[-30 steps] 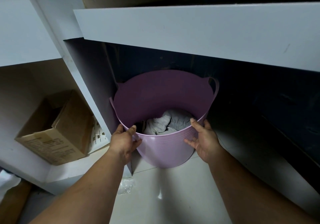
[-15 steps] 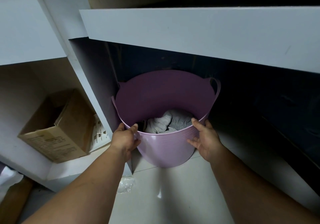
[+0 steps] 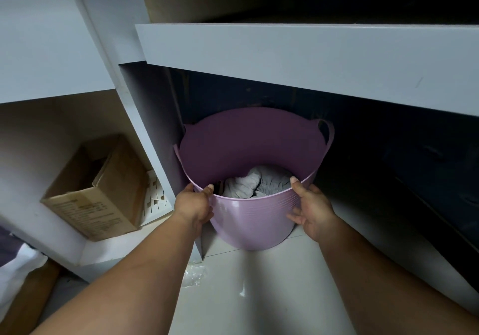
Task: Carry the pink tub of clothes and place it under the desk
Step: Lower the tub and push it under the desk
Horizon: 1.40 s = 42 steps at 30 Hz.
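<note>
The pink tub stands on the pale floor, its far half inside the dark opening below the grey desk. Grey and white clothes lie at its bottom. My left hand grips the near rim on the left, thumb over the edge. My right hand holds the near rim on the right, thumb on the edge and fingers spread on the outer wall. A loop handle sticks up at the tub's far right. The tub's left side sits close to the desk's upright side panel.
An open cardboard box lies tilted in the shelf compartment to the left, with a white perforated piece beside it. A scrap of clear plastic lies on the floor by the panel's foot. Dark space stretches under the desk to the right.
The tub has slid slightly further in under the desk, with both hands staying on its near rim. The view has tilted down a little.
</note>
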Motion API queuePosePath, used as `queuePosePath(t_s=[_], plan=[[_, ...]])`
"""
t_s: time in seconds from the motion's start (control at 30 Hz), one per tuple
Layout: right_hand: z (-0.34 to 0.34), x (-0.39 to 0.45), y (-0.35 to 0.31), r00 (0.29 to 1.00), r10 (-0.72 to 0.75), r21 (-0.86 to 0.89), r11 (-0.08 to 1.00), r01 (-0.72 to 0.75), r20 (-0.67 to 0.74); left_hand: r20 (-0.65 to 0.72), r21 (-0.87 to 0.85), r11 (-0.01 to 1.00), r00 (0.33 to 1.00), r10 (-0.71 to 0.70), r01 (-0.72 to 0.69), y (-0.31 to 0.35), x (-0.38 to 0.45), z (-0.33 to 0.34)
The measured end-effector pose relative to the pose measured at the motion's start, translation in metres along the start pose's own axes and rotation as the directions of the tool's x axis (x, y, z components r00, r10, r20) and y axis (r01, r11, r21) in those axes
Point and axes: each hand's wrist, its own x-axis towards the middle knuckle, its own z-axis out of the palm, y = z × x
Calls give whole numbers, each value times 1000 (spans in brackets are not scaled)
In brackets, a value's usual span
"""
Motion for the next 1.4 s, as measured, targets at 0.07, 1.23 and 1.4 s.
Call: queuePosePath(t_s=[0.07, 1.23, 1.4], plan=[[-3, 2, 0, 1000, 3, 5, 1000, -3, -1, 16, -11, 1000, 1000, -6, 6, -1, 0, 1], [7, -4, -8, 999, 34, 181, 983, -35, 9, 3, -238, 969, 998, -60, 59, 0, -3, 12], [8, -3, -9, 999, 31, 172, 985, -33, 14, 6, -245, 968, 999, -53, 52, 2, -1, 12]])
